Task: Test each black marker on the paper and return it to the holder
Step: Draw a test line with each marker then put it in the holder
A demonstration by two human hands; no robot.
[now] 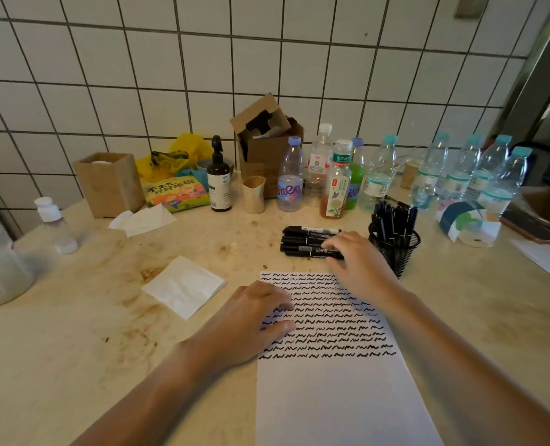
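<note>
Reaching over the paper [331,397], your right hand [354,262] is closing its fingertips on the nearest marker [309,251] in the pile lying just above the sheet, beside the mesh holder [396,249]. Your left hand [251,320] is lying flat, fingers relaxed, pinning the paper's left edge. The marker is probably light, rigid and smooth, so you should be pinching mid-barrel, away from the cap.
</note>
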